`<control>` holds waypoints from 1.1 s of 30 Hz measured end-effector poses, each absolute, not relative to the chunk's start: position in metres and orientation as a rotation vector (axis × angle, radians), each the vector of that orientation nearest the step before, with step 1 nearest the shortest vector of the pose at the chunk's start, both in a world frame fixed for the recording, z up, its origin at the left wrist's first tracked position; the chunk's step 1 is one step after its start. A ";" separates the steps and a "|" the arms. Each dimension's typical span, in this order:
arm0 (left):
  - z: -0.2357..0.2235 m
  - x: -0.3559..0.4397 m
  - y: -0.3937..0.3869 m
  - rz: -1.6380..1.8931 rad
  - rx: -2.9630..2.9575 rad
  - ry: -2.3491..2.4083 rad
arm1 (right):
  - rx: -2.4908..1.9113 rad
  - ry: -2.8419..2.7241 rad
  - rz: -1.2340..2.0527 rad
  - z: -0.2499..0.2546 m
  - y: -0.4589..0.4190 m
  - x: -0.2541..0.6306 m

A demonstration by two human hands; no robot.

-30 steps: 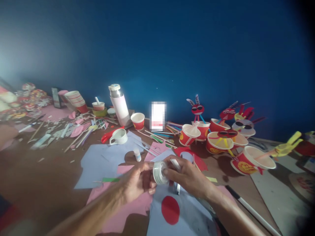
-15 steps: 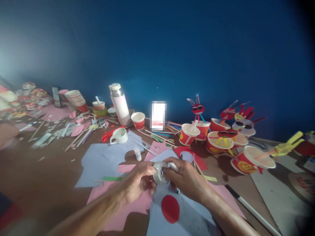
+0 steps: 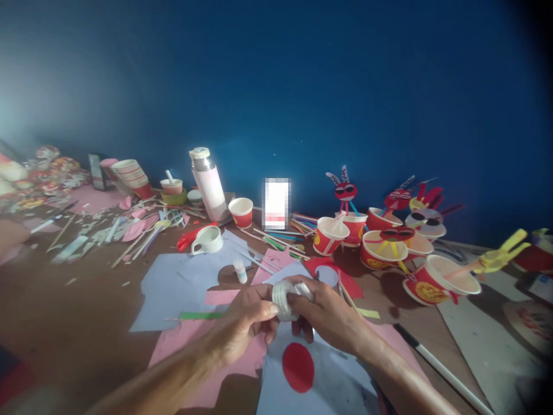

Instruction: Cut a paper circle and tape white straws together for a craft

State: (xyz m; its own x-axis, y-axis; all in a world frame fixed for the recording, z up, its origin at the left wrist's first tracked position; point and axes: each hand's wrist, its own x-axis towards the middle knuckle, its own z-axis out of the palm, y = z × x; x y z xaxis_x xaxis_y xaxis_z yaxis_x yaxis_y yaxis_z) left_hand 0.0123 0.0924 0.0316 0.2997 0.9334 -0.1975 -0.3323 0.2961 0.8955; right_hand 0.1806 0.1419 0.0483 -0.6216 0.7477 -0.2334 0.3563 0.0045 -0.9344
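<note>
Between my two hands is a roll of clear tape (image 3: 283, 301), raised a little over the table. My left hand (image 3: 254, 314) pinches its left edge with thumb and fingers. My right hand (image 3: 322, 308) grips the right side, and a small white object (image 3: 305, 291) is also tucked in its fingers; its kind is hard to make out. Below the hands a red paper oval (image 3: 298, 368) lies on a pale blue sheet (image 3: 276, 397). Pink paper (image 3: 207, 346) lies under my left forearm, with a green strip (image 3: 201, 315) near it.
Red paper cups (image 3: 375, 253) with paper-and-stick figures stand at the right. Behind the hands are a glue stick (image 3: 240, 271), a white cup (image 3: 207, 239), red-handled scissors (image 3: 185, 239), a thermos (image 3: 209, 184) and a red cup (image 3: 241, 213). Scraps litter the left; a marker (image 3: 444, 369) lies right.
The tape roll has turned, so its outer face shows more instead of its open hole. My left thumb has shifted lower on it. The view has moved slightly.
</note>
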 end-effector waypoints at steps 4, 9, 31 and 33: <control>0.032 0.012 0.092 1.004 0.845 0.905 | -1.088 -1.924 1.757 0.047 0.141 0.181; 0.029 0.012 0.092 1.024 0.772 0.915 | -1.091 -1.891 1.776 0.042 0.141 0.180; 0.030 0.008 0.093 1.018 0.515 0.876 | -1.173 -1.987 1.650 0.048 0.145 0.180; 0.031 0.008 0.093 1.008 0.552 0.877 | -1.146 -1.974 1.642 0.048 0.144 0.179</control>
State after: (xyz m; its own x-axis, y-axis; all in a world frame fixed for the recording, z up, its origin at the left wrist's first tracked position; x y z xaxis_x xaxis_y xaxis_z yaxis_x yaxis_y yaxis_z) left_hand 0.0079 0.0927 0.0307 0.2530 0.8944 -0.3688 -0.4890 0.4471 0.7490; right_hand 0.1792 0.1438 0.0478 -0.6227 0.7461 -0.2360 0.3678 0.0128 -0.9298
